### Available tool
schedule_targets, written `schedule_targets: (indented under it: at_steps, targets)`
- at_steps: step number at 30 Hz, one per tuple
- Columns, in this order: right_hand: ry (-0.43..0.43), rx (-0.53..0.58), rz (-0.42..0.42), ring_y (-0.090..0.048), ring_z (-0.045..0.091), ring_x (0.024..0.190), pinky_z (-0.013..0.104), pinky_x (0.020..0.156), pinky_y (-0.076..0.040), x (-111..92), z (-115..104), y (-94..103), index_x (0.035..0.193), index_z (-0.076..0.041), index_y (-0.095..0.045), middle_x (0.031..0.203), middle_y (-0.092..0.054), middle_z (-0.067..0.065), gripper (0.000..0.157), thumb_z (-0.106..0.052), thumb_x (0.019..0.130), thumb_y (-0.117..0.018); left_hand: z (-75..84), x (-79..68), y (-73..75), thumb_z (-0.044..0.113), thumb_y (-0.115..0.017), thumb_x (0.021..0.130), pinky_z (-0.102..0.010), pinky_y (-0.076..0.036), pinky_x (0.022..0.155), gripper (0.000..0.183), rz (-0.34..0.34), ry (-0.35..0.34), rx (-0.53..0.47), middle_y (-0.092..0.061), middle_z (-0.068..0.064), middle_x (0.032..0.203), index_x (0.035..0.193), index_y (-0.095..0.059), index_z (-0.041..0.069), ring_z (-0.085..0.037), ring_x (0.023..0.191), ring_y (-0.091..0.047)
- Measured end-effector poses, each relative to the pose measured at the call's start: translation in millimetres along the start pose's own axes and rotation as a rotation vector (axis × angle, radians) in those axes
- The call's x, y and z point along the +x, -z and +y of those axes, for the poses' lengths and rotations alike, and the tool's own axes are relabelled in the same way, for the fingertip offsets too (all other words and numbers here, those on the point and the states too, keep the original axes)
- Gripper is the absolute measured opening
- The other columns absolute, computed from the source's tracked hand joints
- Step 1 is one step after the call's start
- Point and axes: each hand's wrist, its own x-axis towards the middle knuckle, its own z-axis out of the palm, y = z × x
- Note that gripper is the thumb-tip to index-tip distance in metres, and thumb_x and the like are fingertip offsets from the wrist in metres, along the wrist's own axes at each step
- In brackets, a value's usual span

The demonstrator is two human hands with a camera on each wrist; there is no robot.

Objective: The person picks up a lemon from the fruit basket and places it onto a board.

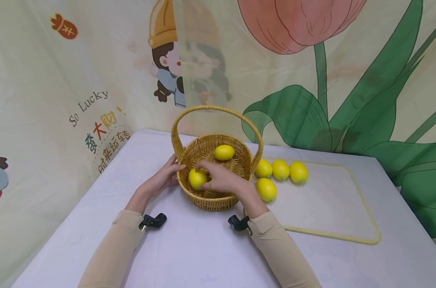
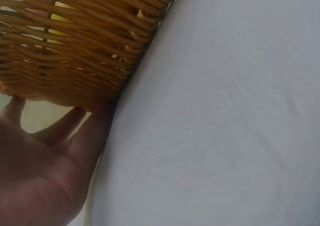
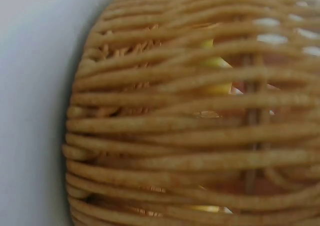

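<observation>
A round wicker basket (image 1: 216, 205) with a tall arched handle stands on the table. My left hand (image 1: 162, 177) rests against its left side, thumb at the rim and fingers spread along the outer wall; the left wrist view shows these fingers (image 2: 92, 131) touching the weave low down. Reaching over the near right rim, my right hand (image 1: 221, 178) pinches a yellow lemon (image 1: 196, 179) between thumb and fingers inside the basket. Another lemon (image 1: 224, 152) lies at the back of the basket floor. Only basket weave (image 3: 190, 131) and bits of yellow behind it fill the right wrist view.
Right of the basket lies a white board (image 1: 322, 204) with a yellow edge. Several lemons sit on its left part, among them a front lemon (image 1: 266, 189) close to the basket and my right wrist. A patterned cloth (image 1: 293, 108) hangs behind the white table (image 1: 189, 252).
</observation>
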Motion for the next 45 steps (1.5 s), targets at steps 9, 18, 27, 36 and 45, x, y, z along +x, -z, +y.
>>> schedule_targets:
  at_steps: [9,18,27,36,45]
  targets:
    - [0.023,-0.049,-0.065,-0.047,0.018,0.137,0.041,0.116,-0.038,0,-5,-4.5,0.148,-0.023,-0.046,0.150,-0.050,-0.002,0.062,-0.021,0.091,-0.071,0.0,-0.1,0.1,0.035,-0.045,0.103,-0.061,-0.028,0.118,0.068,-0.005,-0.009,0.008,-0.005,0.000,0.169,0.156,-0.004,0.049,-0.034,0.153,-0.021]
    - [0.014,-0.179,-0.103,-0.048,0.018,0.132,0.041,0.111,-0.042,2,-12,-11.8,0.148,-0.027,-0.046,0.150,-0.049,-0.002,0.062,-0.018,0.091,-0.067,1.8,-1.3,-0.5,0.037,-0.046,0.103,-0.060,-0.027,0.119,0.068,-0.006,0.010,-0.001,-0.005,-0.001,0.169,0.155,-0.006,0.051,-0.034,0.153,-0.021]
    - [0.013,-0.151,-0.090,-0.054,0.015,0.119,0.037,0.104,-0.047,3,-14,-13.1,0.141,-0.021,-0.050,0.137,-0.057,-0.001,0.057,-0.020,0.088,-0.070,1.9,-1.9,-1.5,0.036,-0.045,0.103,-0.060,-0.029,0.118,0.068,0.005,0.011,0.010,-0.006,-0.001,0.169,0.156,-0.006,0.050,-0.035,0.152,-0.023]
    - [-0.010,-0.134,-0.092,-0.058,0.016,0.099,0.033,0.089,-0.050,0,-15,-9.7,0.135,-0.020,-0.051,0.119,-0.062,-0.001,0.053,-0.019,0.086,-0.070,2.4,-1.4,-2.2,0.035,-0.045,0.103,-0.059,-0.030,0.118,0.067,-0.002,0.013,0.001,-0.008,-0.003,0.168,0.156,-0.007,0.050,-0.035,0.151,-0.027]
    - [0.035,-0.168,-0.113,-0.047,0.019,0.136,0.043,0.113,-0.041,-3,-13,-6.7,0.145,-0.028,-0.052,0.148,-0.052,-0.002,0.059,-0.021,0.088,-0.067,0.7,-0.4,-1.6,0.034,-0.045,0.103,-0.060,-0.028,0.118,0.068,0.000,0.014,-0.001,-0.007,-0.003,0.169,0.156,-0.005,0.049,-0.035,0.152,-0.023]
